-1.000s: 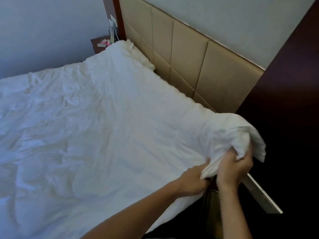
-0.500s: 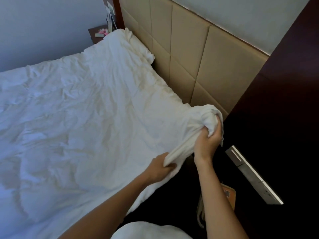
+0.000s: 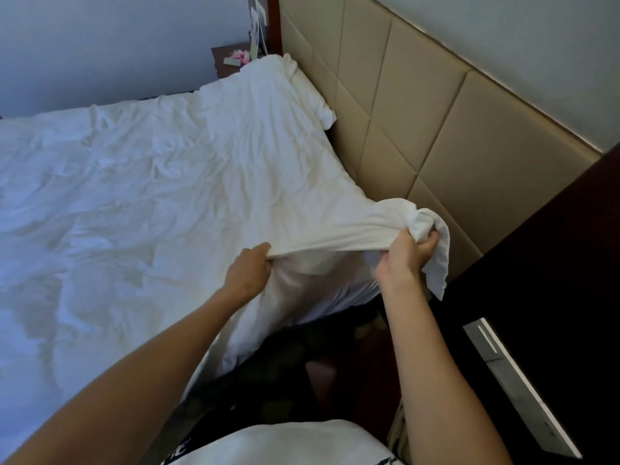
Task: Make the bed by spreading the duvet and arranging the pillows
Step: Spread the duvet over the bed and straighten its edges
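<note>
A white, wrinkled duvet (image 3: 151, 182) covers the bed from the left edge of view to the headboard. My right hand (image 3: 407, 260) grips its bunched near corner, lifted off the bed beside the headboard. My left hand (image 3: 250, 273) grips the duvet's side edge a little further left, and the cloth is stretched taut between the two hands. Under the duvet at the far end of the headboard a white pillow (image 3: 310, 92) pokes out.
A tan padded headboard (image 3: 402, 105) runs along the right of the bed. A dark wooden nightstand (image 3: 550, 270) with a metal handle stands close on my right. A far bedside table (image 3: 231, 58) holds small items. Dark floor lies below the lifted corner.
Both hands have moved apart along the duvet edge. The right hand has carried the bunched corner towards the headboard, and the left hand has slid left, pulling the edge taut.
</note>
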